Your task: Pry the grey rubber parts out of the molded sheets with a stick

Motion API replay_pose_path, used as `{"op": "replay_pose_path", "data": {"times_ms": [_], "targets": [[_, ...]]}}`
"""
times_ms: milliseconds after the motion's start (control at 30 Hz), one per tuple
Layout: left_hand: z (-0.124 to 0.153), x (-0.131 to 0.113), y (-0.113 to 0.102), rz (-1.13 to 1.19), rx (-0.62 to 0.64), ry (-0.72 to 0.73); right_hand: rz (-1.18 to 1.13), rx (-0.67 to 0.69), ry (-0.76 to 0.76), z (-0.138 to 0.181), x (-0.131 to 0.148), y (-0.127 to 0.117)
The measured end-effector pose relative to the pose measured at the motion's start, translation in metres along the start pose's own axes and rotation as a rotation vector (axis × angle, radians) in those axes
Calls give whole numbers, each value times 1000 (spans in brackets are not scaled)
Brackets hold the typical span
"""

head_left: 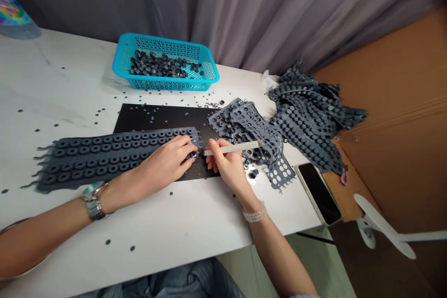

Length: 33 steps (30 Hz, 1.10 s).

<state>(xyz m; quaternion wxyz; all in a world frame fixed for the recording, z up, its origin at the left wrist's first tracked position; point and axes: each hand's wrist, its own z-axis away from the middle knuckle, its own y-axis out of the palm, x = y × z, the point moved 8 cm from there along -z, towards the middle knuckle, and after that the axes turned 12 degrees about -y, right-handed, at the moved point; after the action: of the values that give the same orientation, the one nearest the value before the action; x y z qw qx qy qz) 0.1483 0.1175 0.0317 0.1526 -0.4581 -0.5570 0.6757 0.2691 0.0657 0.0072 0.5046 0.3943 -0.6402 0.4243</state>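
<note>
A long dark grey rubber sheet (104, 153) with rows of ring-shaped parts lies partly over a flat black mat (150, 116). My left hand (171, 158) rests on the right end of this sheet, fingers bent and pressed onto its edge. My right hand (225, 160) is closed around a slim whitish pen-like tool (240, 147), whose tip points left towards the sheet's right end, close to my left fingertips. What lies under the left fingers is hidden. Beside my right hand sits a crumpled punched-out sheet (256, 125), with loose dark rings (253, 173) near it.
A blue basket (167, 84) holding many small dark rings stands at the back. More moulded sheets (307, 111) are heaped at the right, with a phone (319, 193) in front. Small dark discs (132, 248) are scattered over the white table (70, 93). A bottle (16, 16) stands back left.
</note>
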Motion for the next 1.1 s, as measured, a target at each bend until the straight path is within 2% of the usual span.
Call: {"op": "replay_pose_path", "data": {"times_ms": [500,800,1000,1100], "targets": [[-2,-1,3,-35,-6,-1,94,58,-50,-1,-3,6],[-1,-3,7,-67,-35,48,427,54,-220,-2,26,13],[7,9,-5,204,-164,-45,475,52,-223,-1,31,16],[12,10,-10,269,-200,-104,486,33,-238,-1,32,15]]}}
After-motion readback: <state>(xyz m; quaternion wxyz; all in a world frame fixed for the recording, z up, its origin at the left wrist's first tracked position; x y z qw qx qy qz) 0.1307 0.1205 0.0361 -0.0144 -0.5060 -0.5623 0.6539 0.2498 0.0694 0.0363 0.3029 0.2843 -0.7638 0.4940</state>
